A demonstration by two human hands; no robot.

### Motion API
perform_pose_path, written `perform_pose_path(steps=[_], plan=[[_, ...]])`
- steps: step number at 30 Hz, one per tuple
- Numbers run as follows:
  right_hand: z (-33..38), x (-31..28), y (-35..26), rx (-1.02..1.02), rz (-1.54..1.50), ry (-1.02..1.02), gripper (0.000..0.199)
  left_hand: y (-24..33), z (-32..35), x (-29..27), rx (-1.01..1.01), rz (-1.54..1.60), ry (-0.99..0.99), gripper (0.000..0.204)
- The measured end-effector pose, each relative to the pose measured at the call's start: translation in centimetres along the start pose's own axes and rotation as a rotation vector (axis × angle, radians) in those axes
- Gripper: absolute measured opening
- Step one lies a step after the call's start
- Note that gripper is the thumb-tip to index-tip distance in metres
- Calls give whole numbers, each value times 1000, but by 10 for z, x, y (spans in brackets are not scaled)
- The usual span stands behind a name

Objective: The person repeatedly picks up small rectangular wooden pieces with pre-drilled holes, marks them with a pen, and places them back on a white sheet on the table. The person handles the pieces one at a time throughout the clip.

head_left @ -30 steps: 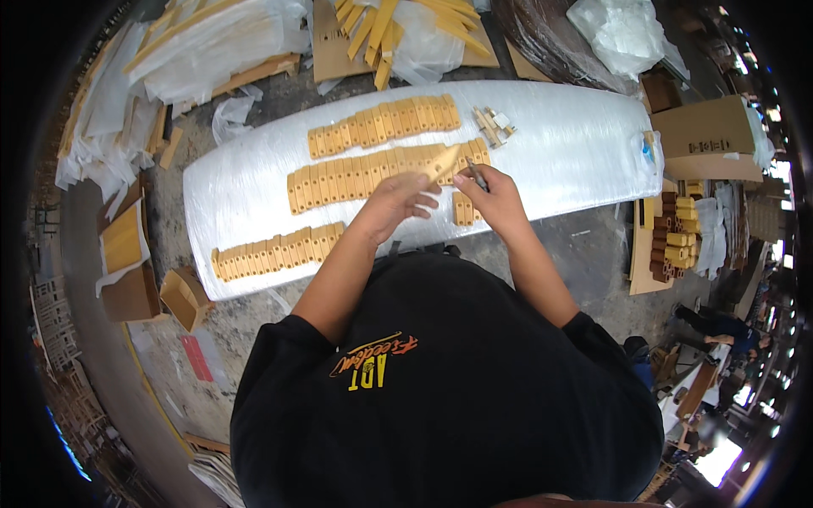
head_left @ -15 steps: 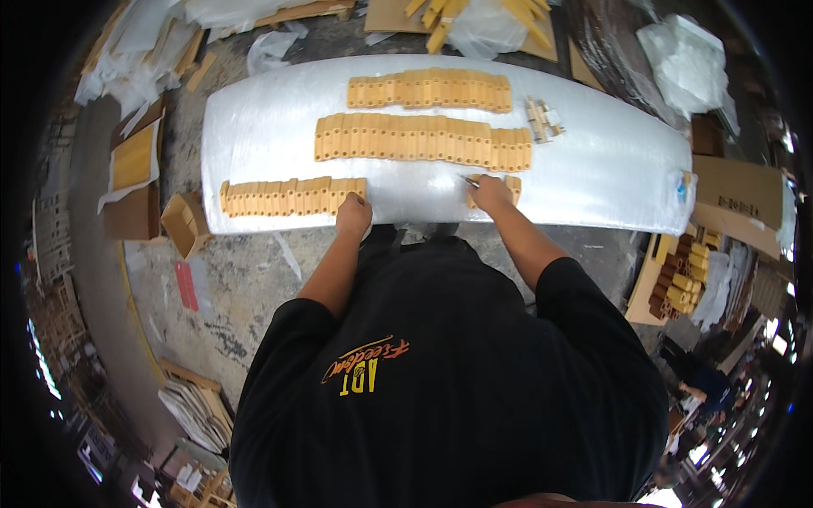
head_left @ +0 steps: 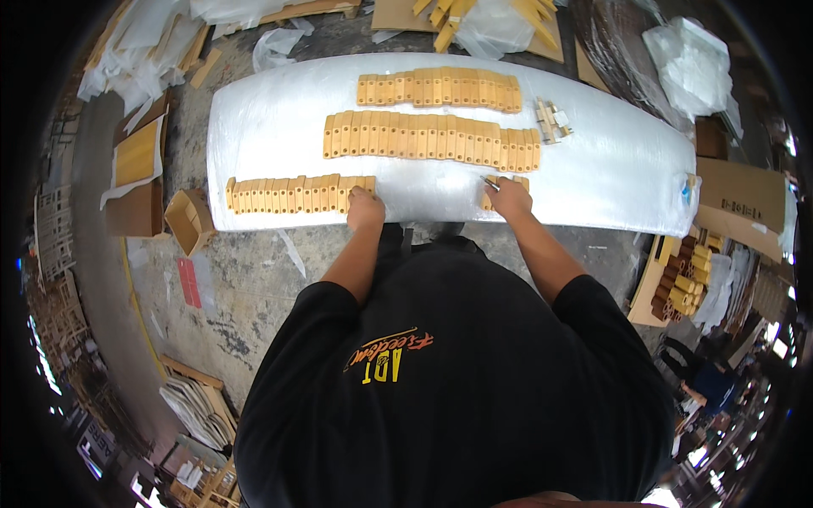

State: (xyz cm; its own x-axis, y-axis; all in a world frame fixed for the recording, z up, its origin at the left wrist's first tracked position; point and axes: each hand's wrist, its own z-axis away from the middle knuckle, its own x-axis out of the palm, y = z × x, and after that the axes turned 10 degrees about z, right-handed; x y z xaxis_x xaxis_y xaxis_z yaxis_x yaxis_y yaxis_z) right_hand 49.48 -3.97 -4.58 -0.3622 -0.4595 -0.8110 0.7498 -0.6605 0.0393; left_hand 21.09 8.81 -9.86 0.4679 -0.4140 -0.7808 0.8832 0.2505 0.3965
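Light wooden blocks with round holes stand side by side in rows on a table wrapped in clear film (head_left: 432,199). My left hand (head_left: 365,209) is closed at the right end of the near left row (head_left: 284,195), its fingers on the last wooden block; the grip is partly hidden. My right hand (head_left: 513,199) is closed round a slim pen-like tool (head_left: 491,183), dark with a shiny tip. It is over a short group of the same blocks (head_left: 522,183), which it partly covers. Farther away lie a long middle row (head_left: 432,138) and a far row (head_left: 439,89).
Small pale wooden pieces (head_left: 552,121) lie right of the rows. Beyond the table are plastic film and yellow wooden parts (head_left: 449,25). An open carton (head_left: 190,222) stands at the left, a large cardboard box (head_left: 741,203) and stacked wooden parts (head_left: 684,275) at the right.
My right hand has moved a little to the right with the pen-like tool, now over the short group. My left hand stays at the row's end, fingers slightly shifted. The whole view has shifted slightly.
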Motion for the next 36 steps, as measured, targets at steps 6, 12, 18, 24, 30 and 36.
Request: perform_pose_path(steps=[6,12,18,24,30,36], plan=[[46,20,21,108,-184,34,42,-5,3,3,171,-80,-111,33],[79,51,43,171,-288,21,40,8,4,8,333,-209,-260,32],[89,53,51,100,-433,150,34,19,-5,5,521,-319,-295,41],[114,-27,27,-69,-922,-11,30,86,28,-26,572,733,-524,39],[148,-108,9,-404,-1105,25,28,172,93,-78,619,1165,-720,48],[160,-137,2,-432,-960,97,33,190,110,-106,702,944,-853,41]])
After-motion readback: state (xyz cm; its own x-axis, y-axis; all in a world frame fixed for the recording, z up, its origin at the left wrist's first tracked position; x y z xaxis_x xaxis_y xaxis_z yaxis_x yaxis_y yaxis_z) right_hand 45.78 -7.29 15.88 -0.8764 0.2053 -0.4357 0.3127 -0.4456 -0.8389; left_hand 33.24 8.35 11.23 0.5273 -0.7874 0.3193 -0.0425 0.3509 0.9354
